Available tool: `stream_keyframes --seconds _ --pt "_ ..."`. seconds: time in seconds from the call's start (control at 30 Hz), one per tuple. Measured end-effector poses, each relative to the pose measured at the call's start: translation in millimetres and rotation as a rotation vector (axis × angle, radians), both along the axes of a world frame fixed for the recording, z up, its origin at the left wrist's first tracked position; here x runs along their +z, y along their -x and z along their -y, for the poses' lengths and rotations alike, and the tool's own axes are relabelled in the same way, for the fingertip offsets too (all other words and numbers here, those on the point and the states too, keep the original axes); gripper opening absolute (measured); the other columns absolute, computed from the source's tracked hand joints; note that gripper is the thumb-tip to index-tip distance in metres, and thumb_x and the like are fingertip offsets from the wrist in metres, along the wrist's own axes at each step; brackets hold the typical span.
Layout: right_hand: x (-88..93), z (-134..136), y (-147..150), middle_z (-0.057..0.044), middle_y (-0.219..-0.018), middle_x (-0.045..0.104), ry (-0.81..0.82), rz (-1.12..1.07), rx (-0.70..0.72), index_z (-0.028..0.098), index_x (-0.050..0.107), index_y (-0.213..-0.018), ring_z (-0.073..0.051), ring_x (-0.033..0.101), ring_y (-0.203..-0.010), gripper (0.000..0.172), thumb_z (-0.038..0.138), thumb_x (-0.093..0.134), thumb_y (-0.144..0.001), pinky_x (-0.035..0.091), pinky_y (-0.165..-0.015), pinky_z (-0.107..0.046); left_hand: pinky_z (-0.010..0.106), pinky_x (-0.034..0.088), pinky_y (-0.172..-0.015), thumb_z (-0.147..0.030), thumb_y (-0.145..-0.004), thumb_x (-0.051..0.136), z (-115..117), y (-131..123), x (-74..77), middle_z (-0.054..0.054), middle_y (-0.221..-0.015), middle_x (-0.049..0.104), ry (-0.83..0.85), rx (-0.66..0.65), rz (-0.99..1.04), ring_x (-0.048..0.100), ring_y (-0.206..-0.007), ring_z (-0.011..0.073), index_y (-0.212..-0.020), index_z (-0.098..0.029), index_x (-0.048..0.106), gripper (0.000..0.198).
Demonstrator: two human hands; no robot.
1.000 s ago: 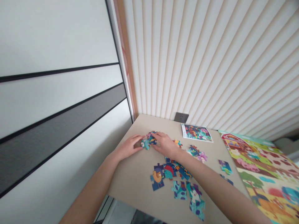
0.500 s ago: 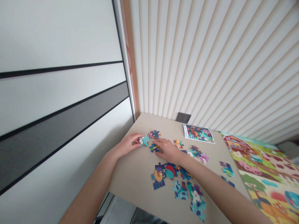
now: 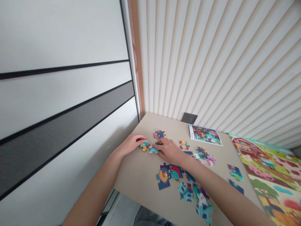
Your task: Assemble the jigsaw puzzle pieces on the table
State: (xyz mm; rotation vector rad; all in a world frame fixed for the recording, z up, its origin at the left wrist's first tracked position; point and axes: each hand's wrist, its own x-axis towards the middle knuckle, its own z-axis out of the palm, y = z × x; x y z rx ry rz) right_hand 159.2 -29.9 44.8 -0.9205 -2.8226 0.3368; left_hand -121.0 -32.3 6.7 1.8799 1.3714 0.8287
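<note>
My left hand [image 3: 132, 145] is closed, thumb and fingers pinching the edge of a teal jigsaw piece with orange-yellow shapes [image 3: 144, 146]. Just to its right lies a teal and white jigsaw piece [image 3: 153, 149], gripped by the fingers of my right hand [image 3: 171, 152]. The two pieces are very close; whether they touch or interlock I cannot tell. Behind them rests a small purple and dark blue jigsaw cluster [image 3: 160, 134]. An orange and yellow piece [image 3: 184, 144] lies beyond my right hand.
Nearer the front edge of the beige table [image 3: 138, 185] are joined jigsaw pieces [image 3: 164, 176] and teal spotted pieces [image 3: 185, 191]. More pieces [image 3: 235, 172] lie to the right. A printed picture sheet [image 3: 205, 135] sits by the pleated wall, beside a colourful farm board [image 3: 272, 166].
The teal and white piece, earlier in my left hand, is now at my right hand's fingers. My left hand now pinches the orange-patterned piece. The view has shifted slightly left.
</note>
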Motion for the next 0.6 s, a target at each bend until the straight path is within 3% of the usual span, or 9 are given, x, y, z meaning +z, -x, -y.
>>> stream_keyframes --seconds 0.3,0.6 --pt "-9.9 -3 2 -0.014 -0.132 0.056 -0.009 -0.067 0.006 0.027 0.058 -0.142 -0.027 0.054 -0.126 0.045 0.017 0.054 -0.098 0.044 -0.105 -0.043 0.028 0.054 -0.063 -0.05 -0.097 0.051 -2 5 2.1 0.006 -0.093 0.077 -0.093 0.267 0.046 0.069 -0.068 0.0186 -0.113 -0.017 0.072 0.042" --pt "-5.5 -12 1 -0.013 -0.14 0.057 0.041 -0.096 -0.057 0.02 0.049 -0.149 -0.022 0.057 -0.128 0.054 0.018 0.06 -0.096 0.044 -0.111 -0.034 0.03 0.057 -0.068 -0.046 -0.095 0.055 -1 1 3.1 0.007 -0.1 0.076 -0.118 0.214 0.088 0.07 -0.07 0.0179 -0.117 -0.019 0.072 0.038"
